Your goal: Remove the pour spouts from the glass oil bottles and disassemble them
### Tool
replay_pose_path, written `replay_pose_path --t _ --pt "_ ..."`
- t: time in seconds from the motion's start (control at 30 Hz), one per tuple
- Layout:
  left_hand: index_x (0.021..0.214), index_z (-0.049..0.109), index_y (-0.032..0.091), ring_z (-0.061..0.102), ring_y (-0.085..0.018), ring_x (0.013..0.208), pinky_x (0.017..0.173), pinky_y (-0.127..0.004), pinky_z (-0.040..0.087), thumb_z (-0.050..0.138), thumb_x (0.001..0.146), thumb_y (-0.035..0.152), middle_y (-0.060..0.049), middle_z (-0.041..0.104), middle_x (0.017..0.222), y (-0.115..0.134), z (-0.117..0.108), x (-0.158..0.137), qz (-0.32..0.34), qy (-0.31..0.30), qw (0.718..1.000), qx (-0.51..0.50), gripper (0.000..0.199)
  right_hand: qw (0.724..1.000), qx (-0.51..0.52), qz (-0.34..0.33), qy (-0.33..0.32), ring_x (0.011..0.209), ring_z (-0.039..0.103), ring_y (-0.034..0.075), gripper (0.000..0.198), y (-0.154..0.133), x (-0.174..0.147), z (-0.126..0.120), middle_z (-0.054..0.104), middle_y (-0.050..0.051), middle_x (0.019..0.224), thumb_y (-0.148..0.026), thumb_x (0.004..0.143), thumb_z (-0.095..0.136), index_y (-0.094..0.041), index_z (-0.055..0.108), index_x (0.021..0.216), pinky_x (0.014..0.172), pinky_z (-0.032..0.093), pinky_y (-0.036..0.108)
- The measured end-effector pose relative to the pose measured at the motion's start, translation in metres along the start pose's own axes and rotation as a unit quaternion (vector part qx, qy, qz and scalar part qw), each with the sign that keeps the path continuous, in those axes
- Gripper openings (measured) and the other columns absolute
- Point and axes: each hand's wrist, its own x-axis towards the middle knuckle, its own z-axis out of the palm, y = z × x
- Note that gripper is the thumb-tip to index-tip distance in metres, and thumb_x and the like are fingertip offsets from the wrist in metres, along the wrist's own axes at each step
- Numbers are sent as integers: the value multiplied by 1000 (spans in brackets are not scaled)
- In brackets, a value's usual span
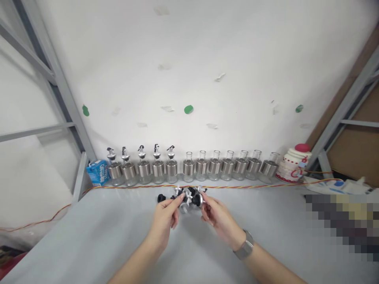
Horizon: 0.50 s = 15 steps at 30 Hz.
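Observation:
My right hand (220, 219) pinches a pour spout (197, 200) with a black rubber stopper and a silver collar, held sideways above the table. My left hand (166, 215) is closed, thumb against fingers, close to a whitish plastic piece (188, 195); what it grips is too small to make out. Around and behind both fingertips lies a small pile of loose pour spouts (177, 190), black and silver. One black stopper end (161, 198) sticks out left of the pile. Fingers and spouts overlap, so parts of the pile are hidden.
Along the wall stand several glass bottles with steel sleeves: those on the left (144, 169) carry pour spouts, those on the right (215, 167) have bare necks. A blue carton (97, 172) and a white-and-red jar (293, 163) flank them. A twisted wire (237, 186) crosses the grey table (118, 228).

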Motion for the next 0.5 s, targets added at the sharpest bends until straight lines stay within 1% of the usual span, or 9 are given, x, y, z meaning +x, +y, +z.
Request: replay_pose_path --t 0.03,0.1,0.17,0.23,0.27,0.33,0.43,0.5 --pt "41 40 15 28 -4 31 37 -19 20 52 73 46 7 32 32 -1 0 0 14 15 999 31 46 1000 -20 -7 4 29 32 4 39 2 0 1 42 -8 36 -51 68 56 -17 42 53 36 28 19" --pt "53 47 16 38 -8 36 39 -20 25 42 77 49 5 43 41 -3 1 0 53 24 992 114 42 998 -58 -18 10 29 36 5 40 6 1 2 43 -7 36 -53 66 57 -18 42 54 32 25 19" --pt "66 50 17 47 -11 48 47 -21 32 36 81 48 2 50 53 -6 3 -4 115 10 968 223 37 996 -88 -24 2 29 39 6 41 11 2 3 43 -7 36 -55 65 56 -18 42 55 29 24 18" --pt "68 48 19 49 -12 55 53 -23 34 31 84 44 2 51 57 -11 5 -9 167 -14 933 319 34 994 -102 -22 -12 30 41 7 41 16 2 4 43 -7 36 -55 65 55 -17 43 55 28 26 17" --pt "69 46 19 49 -13 55 54 -23 33 27 86 42 2 51 58 -13 6 -11 176 -23 919 351 34 994 -102 -18 -19 29 41 7 41 18 2 5 44 -7 37 -55 65 55 -17 43 56 28 26 17" --pt "73 44 20 49 -14 56 54 -23 33 21 88 38 1 52 60 -15 7 -15 182 -32 902 390 33 995 -92 -5 -30 29 41 6 41 20 0 7 44 -7 38 -56 66 54 -17 45 59 27 26 17" --pt "82 43 21 52 -16 62 55 -24 32 23 87 38 -1 56 70 -15 5 -16 200 -51 872 445 27 997 -61 8 -44 28 38 5 41 20 -3 9 44 -7 37 -57 67 53 -16 46 60 28 26 17" --pt "85 42 21 52 -17 63 55 -24 32 23 87 37 -2 56 71 -16 4 -15 203 -62 854 475 25 998 -48 15 -49 27 36 4 42 18 -4 10 42 -8 36 -57 67 53 -16 46 60 29 26 17"
